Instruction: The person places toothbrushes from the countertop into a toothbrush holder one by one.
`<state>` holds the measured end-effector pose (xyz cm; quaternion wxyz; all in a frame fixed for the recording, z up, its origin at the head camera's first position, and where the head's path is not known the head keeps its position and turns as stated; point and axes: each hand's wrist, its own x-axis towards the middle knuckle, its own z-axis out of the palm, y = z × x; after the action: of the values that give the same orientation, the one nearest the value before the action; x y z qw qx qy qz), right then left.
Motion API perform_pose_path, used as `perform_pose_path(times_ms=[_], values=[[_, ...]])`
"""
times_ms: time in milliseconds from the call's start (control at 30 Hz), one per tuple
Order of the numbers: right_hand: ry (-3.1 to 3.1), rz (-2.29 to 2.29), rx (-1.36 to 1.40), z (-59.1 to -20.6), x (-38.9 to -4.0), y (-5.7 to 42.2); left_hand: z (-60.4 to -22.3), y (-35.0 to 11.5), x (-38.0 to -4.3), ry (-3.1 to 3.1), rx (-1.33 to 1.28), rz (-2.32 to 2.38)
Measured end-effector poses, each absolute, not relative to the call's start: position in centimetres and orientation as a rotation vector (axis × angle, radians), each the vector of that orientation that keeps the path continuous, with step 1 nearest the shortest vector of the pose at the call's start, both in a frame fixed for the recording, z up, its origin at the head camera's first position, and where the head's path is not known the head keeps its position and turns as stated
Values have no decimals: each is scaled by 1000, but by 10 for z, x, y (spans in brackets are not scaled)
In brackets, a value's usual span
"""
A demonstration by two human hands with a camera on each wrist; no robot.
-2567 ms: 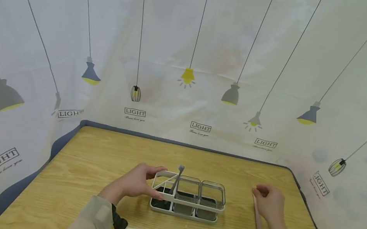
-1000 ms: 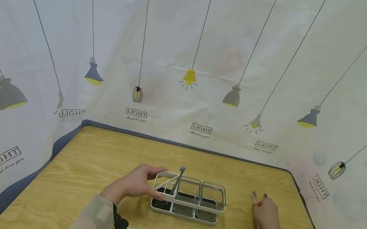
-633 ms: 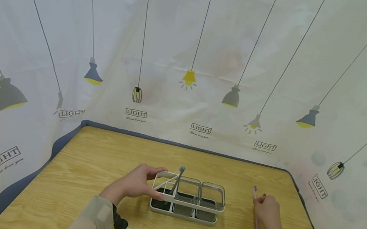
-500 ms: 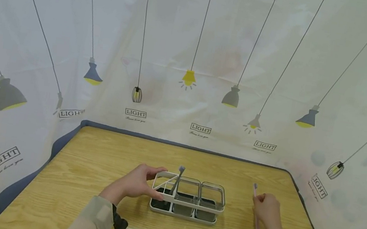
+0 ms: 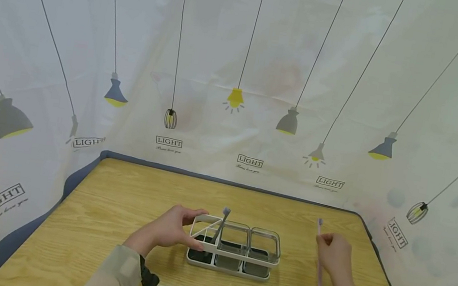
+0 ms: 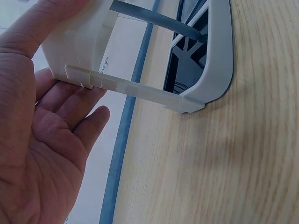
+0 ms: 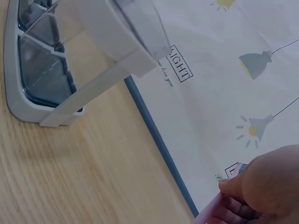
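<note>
In the head view, a white toothbrush holder stands on the table with two clear cups in its middle and right places. My left hand grips its left end, thumb in front and fingers behind; the left wrist view shows the palm beside the white upper frame. A blue-grey toothbrush leans in the left slotted compartment. To the right, my right hand pinches a pink-purple toothbrush, its head pointing away from me. In the right wrist view, its handle is partly covered by the fingers.
The wooden table has a blue edge strip at the back. White sheeting printed with lamps surrounds it on the back and sides. A black wrist camera strap sits on each sleeve.
The right hand has moved slightly away from me with the pink-purple toothbrush, whose head now stands further out past the fingertips. The left hand and holder have stayed in place.
</note>
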<state>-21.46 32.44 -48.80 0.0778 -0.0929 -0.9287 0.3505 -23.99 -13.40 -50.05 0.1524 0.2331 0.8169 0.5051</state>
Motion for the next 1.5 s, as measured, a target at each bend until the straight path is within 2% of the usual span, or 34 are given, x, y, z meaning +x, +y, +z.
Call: perform_pose_path(times_ms=[733,1200,1500], values=[[-2574,1002,-150,-438,-207,292,-503,-135,-240,2336,676,1464],[-2403,1046,-15,-388,-189,245,-503,-135,-241,2348,675,1457],[-2285,1119,105,-379,-185,218,-503,-135,-241,2359,671,1442]])
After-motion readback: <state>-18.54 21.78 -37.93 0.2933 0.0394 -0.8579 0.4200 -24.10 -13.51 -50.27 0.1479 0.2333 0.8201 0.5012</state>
